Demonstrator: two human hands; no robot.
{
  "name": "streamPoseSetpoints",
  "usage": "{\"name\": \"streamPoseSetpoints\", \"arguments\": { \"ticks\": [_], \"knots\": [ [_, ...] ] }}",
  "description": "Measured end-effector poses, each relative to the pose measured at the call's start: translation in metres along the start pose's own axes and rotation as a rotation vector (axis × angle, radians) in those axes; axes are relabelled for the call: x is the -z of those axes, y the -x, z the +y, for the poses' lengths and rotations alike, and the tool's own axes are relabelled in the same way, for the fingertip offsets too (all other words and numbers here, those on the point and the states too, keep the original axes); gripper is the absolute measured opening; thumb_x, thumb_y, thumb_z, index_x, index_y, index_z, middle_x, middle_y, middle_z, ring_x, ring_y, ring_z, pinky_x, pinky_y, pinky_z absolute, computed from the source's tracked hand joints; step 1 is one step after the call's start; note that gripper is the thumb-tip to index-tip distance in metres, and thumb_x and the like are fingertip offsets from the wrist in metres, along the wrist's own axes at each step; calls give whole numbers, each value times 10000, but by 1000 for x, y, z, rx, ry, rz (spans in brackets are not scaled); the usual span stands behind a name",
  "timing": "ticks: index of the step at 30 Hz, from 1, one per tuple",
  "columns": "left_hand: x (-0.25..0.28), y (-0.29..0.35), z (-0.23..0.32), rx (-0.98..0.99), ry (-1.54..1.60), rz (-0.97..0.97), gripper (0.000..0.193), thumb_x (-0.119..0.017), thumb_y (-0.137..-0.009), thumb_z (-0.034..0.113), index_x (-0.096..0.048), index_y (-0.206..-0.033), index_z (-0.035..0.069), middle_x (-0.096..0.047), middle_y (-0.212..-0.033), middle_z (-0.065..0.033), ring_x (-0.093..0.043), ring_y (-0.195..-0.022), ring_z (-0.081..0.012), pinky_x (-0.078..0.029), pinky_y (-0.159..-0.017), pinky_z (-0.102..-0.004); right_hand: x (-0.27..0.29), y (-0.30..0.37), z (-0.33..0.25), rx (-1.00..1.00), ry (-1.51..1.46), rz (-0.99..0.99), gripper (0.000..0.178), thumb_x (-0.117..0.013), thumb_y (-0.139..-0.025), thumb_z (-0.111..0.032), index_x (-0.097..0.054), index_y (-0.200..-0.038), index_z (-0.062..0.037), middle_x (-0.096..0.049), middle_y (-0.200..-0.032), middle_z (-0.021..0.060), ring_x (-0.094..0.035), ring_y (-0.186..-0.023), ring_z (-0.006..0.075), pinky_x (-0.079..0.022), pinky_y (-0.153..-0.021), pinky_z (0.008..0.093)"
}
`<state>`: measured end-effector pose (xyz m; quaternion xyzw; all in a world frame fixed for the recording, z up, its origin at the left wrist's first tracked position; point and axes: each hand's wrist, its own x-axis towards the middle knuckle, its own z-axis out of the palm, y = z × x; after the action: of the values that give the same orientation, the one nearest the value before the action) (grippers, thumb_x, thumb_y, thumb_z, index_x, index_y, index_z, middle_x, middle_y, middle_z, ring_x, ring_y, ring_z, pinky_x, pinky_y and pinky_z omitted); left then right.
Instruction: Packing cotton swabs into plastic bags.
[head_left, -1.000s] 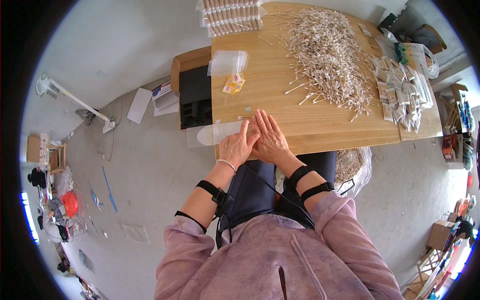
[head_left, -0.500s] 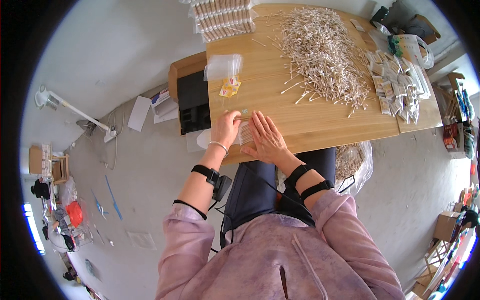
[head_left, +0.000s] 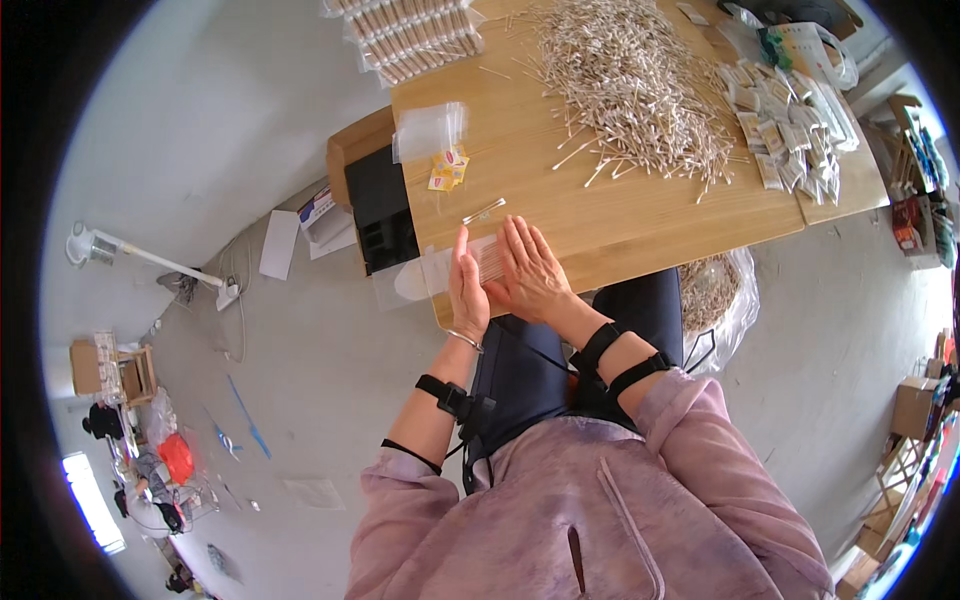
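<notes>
Between my two hands lies a neat row of cotton swabs [head_left: 489, 261] near the table's front left corner. My left hand [head_left: 467, 285] stands on its edge along the left side of the row, fingers straight and holding nothing. From the right, my right hand [head_left: 529, 262] rests flat with its fingers stretched out, touching the row and partly hiding it. A couple of loose swabs [head_left: 484, 211] lie just beyond the fingertips. Clear plastic film [head_left: 436, 268] shows beside my left hand at the table edge.
A large heap of cotton swabs [head_left: 635, 85] covers the table's far middle. Small filled packets [head_left: 790, 135] are piled at right. Clear bags [head_left: 432, 132] and yellow cards [head_left: 448, 168] lie at left, below stacked swab packs [head_left: 410, 40]. An open carton [head_left: 365, 140] stands against the table's left side.
My left hand has left the row's far end, where its fingers were bent, and now stands straight along the left side. Loose swabs now show beyond the row. The whole view has shifted slightly.
</notes>
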<state>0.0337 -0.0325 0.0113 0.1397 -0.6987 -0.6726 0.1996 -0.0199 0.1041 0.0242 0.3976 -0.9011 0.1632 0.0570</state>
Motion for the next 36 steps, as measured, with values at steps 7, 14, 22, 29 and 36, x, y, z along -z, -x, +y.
{"name": "streamPoseSetpoints", "arguments": {
  "ticks": [7,14,22,29,36],
  "knots": [
    [-8,1,0,2,244,-68,739,-274,-1017,527,-220,-1484,-44,-212,-1566,-148,-141,-1465,-222,-88,-1193,-372,2,13,-10,39,-5,-51,781,-456,-918,-509,-341,-1400,95,-265,-1515,261,-207,-1443,351,-147,-1189,432],
    [-7,1,6,-5,238,-119,764,-268,-1011,546,-217,-1480,-55,-209,-1565,-159,-125,-1468,-222,-58,-1197,-373,-2,11,-15,-4,-61,-36,752,-443,-920,-478,-350,-1398,94,-264,-1516,263,-203,-1444,355,-145,-1190,434],
    [7,-9,1,29,202,-12,704,-293,-1014,490,-272,-1460,-55,-268,-1537,-170,-199,-1444,-239,-148,-1184,-371,-8,-4,-34,15,-9,-63,712,-409,-933,-428,-342,-1402,103,-275,-1505,278,-202,-1443,366,-143,-1187,440],
    [19,-13,23,144,80,6,581,-387,-1002,348,-341,-1437,-34,-343,-1499,-170,-266,-1420,-253,-207,-1163,-367,-9,-8,-42,45,-49,-120,690,-353,-952,-416,-323,-1421,89,-249,-1523,261,-174,-1456,347,-109,-1192,430],
    [55,-7,28,0,-335,-40,556,-514,-917,157,-374,-1425,-18,-395,-1467,-183,-301,-1408,-304,-265,-1146,-392,-15,-18,-45,61,-95,-87,705,-412,-929,-407,-330,-1412,100,-251,-1517,266,-168,-1453,356,-104,-1196,441]
  ]
}}
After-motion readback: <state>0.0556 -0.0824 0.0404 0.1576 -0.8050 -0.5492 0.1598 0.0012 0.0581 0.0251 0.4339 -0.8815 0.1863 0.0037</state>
